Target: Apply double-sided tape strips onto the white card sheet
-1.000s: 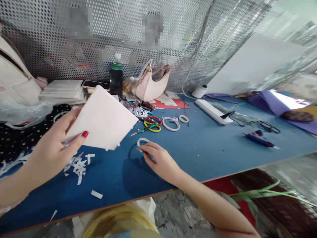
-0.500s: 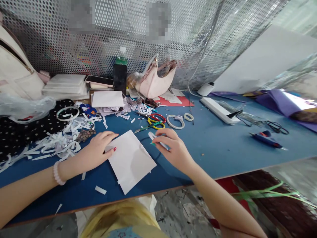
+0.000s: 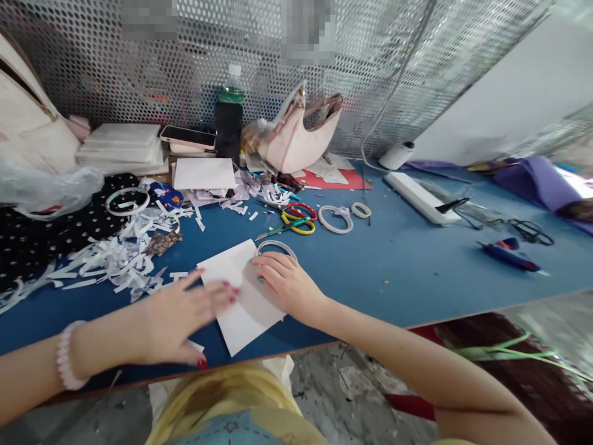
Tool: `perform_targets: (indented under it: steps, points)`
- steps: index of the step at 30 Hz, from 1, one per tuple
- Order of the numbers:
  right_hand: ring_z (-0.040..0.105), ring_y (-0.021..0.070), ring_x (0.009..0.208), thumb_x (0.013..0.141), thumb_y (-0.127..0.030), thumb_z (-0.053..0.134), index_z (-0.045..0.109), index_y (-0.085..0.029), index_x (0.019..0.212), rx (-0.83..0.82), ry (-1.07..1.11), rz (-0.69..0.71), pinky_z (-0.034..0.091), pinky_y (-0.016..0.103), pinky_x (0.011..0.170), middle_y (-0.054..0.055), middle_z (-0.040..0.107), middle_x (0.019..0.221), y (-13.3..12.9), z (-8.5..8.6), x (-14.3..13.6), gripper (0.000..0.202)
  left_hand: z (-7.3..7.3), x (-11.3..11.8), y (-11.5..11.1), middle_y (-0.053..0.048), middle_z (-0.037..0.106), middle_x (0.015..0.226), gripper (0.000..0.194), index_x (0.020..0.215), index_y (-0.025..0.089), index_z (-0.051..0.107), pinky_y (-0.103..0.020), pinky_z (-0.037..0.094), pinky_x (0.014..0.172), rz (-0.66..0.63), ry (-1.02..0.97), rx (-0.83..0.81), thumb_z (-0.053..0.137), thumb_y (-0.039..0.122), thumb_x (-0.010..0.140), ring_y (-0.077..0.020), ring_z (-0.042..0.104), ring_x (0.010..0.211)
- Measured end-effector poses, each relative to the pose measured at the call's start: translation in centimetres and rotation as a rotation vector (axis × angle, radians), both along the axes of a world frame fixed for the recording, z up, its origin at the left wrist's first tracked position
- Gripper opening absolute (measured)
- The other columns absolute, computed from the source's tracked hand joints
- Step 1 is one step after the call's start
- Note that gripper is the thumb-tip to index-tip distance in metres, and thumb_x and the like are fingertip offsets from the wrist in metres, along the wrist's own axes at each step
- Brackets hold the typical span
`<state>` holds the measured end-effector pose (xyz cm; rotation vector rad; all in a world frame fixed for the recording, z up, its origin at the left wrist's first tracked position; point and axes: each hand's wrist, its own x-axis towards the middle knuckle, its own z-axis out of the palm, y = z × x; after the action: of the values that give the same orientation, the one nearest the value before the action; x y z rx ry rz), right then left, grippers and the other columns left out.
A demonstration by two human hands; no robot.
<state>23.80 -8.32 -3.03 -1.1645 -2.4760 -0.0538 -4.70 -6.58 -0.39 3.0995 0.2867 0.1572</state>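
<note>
A stack of white paper [image 3: 241, 321] lies tilted near the front edge of the blue table. Over its left side, my left hand [image 3: 185, 318] is spread, blurred by motion, with its fingertips at the paper. My right hand [image 3: 287, 284] rests at the paper's right side, its fingers closed on the near part of a pale tape ring [image 3: 277, 245]. Just behind the ring are a green-handled tool [image 3: 283, 228] and scissors with red and yellow handles [image 3: 300, 221].
White paper strips [image 3: 125, 253] are heaped at the left. Further back stand a pink bag [image 3: 294, 145] and a bottle [image 3: 232, 86]. Two more rings [image 3: 336, 220] lie behind my right hand. A white power strip [image 3: 417, 198] and blue snips [image 3: 512, 256] are at the right.
My right hand has moved left onto the paper with the ring. My left hand has come nearer the table's front edge, and its fingers have spread over the paper. The view has shifted slightly.
</note>
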Motion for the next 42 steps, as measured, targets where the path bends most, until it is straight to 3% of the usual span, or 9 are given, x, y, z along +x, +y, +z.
perform_targets:
  steps: [2, 4, 6, 9, 13, 18, 23, 31, 42]
  points:
    - [0.059, 0.0238, 0.115, 0.095, -0.01, 0.047, 0.064, -0.018, 0.099, 0.011, -0.005, -0.021, 0.051, 0.04, 0.091, 0.012, 0.07, 0.117, -0.1, 0.0, -0.2, 0.02, 0.3, -1.1, 0.7, -0.026, 0.05, 0.143, 0.08, 0.143, 0.003, 0.046, -0.06, 0.019, 0.115, 0.354, -0.092, 0.196, 0.043, 0.065, 0.093, -0.0409, 0.042, 0.137]
    - [0.059, 0.0237, 0.112, 0.096, -0.011, 0.045, 0.063, -0.017, 0.099, 0.038, -0.004, -0.032, 0.05, 0.039, 0.089, 0.012, 0.07, 0.115, -0.1, 0.0, -0.3, 0.019, 1.2, -1.2, 0.6, -0.034, 0.042, 0.146, 0.08, 0.137, -0.007, 0.049, -0.07, 0.019, 0.109, 0.556, -0.087, 0.32, 0.05, 0.059, 0.092, -0.0518, 0.033, 0.138]
    - [0.06, 0.0235, 0.109, 0.096, -0.011, 0.045, 0.063, -0.017, 0.098, 0.075, -0.005, -0.038, 0.049, 0.038, 0.086, 0.011, 0.071, 0.113, -0.1, 0.0, -0.4, 0.019, 2.1, -0.3, 0.0, -0.029, 0.047, 0.144, 0.061, 0.13, -0.001, 0.059, -0.074, 0.021, 0.105, 0.506, -0.064, 0.374, 0.049, 0.047, 0.095, -0.052, 0.038, 0.135]
    - [0.061, 0.0229, 0.107, 0.095, -0.009, 0.047, 0.063, -0.017, 0.097, 0.121, -0.027, -0.031, 0.047, 0.037, 0.086, 0.01, 0.072, 0.11, 0.0, 0.3, -0.3, 0.018, 2.8, 1.3, -0.5, -0.021, 0.066, 0.126, 0.037, 0.109, 0.007, 0.072, -0.065, 0.032, 0.104, 0.387, -0.101, 0.435, 0.042, 0.026, 0.1, -0.0387, 0.058, 0.119]
    - [0.06, 0.0208, 0.109, 0.098, -0.011, 0.046, 0.064, -0.017, 0.096, 0.217, -0.075, 0.087, 0.039, 0.038, 0.096, 0.006, 0.073, 0.105, 0.5, 1.9, 0.1, 0.019, 3.3, 2.1, 0.8, -0.013, 0.069, 0.122, 0.038, 0.109, 0.014, 0.071, -0.053, 0.039, 0.1, 0.365, -0.173, 0.422, 0.037, 0.005, 0.095, -0.0285, 0.064, 0.109]
    - [0.061, 0.0165, 0.095, 0.101, -0.013, 0.04, 0.064, -0.018, 0.096, 0.294, -0.085, 0.203, 0.037, 0.035, 0.096, 0.004, 0.072, 0.092, 1.5, 3.4, -0.8, 0.025, 3.4, 3.2, 1.8, -0.004, 0.073, 0.098, 0.021, 0.103, 0.017, 0.068, -0.037, 0.042, 0.084, 0.291, -0.256, 0.183, 0.048, 0.022, 0.099, -0.0194, 0.065, 0.09]
    - [0.059, 0.0171, 0.087, 0.1, -0.016, 0.044, 0.064, -0.018, 0.09, 0.246, -0.055, 0.256, 0.04, 0.035, 0.091, 0.003, 0.068, 0.079, 1.9, 2.5, -2.4, 0.022, 2.2, 4.3, 1.2, -0.001, 0.062, 0.071, 0.027, 0.075, 0.016, 0.061, -0.038, 0.036, 0.078, 0.236, -0.229, 0.361, 0.048, 0.016, 0.098, -0.0187, 0.056, 0.072]
    - [0.056, 0.0177, 0.09, 0.087, -0.008, 0.052, 0.065, -0.019, 0.093, 0.025, 0.244, 0.204, 0.045, 0.031, 0.084, 0.004, 0.065, 0.089, 1.6, 0.7, -2.8, 0.018, 0.9, 3.6, 1.4, -0.002, 0.063, 0.077, 0.016, 0.085, 0.015, 0.063, -0.037, 0.032, 0.072, 0.225, -0.181, 0.337, 0.052, 0.013, 0.096, -0.0187, 0.056, 0.075]
    - [0.056, 0.0182, 0.089, 0.088, -0.011, 0.051, 0.065, -0.02, 0.093, 0.037, 0.257, 0.183, 0.046, 0.033, 0.083, 0.004, 0.065, 0.088, 0.5, 0.5, -3.2, 0.018, 0.5, 4.2, 0.9, 0.0, 0.058, 0.071, 0.02, 0.074, 0.018, 0.054, -0.039, 0.032, 0.076, 0.225, -0.184, 0.326, 0.052, 0.008, 0.091, -0.0183, 0.05, 0.07]
